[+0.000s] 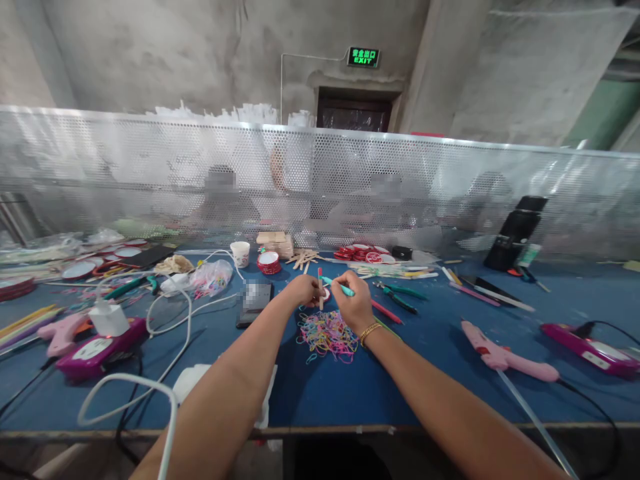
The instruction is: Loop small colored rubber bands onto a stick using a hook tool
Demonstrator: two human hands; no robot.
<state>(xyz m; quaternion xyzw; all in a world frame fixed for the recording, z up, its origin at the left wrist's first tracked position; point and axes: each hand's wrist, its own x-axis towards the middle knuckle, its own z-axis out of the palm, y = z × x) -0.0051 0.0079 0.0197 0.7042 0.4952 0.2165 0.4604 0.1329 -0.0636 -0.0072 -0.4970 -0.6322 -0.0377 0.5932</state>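
My left hand point(306, 292) pinches a flat wooden craft stick point(321, 300) upright; its upper end looks red. In my right hand point(356, 307) is a turquoise marker pen point(346, 289), its tip close to the stick's upper part. I cannot tell whether the tip touches the wood. Just behind the stick, a small round white piece point(327, 294) shows in part between the hands. Below both hands lies a pile of small coloured loops point(330, 335), some shaped like pins. A red pen point(387, 311) rests beside my right hand.
Teal pliers point(400, 297) lie to the right, a phone point(254, 303) to the left. Glue guns, one pink point(505, 357), and purple power strips point(595, 350) flank the arms, with loose white cable point(187, 320) at left. A perforated metal screen point(320, 183) stands behind the table.
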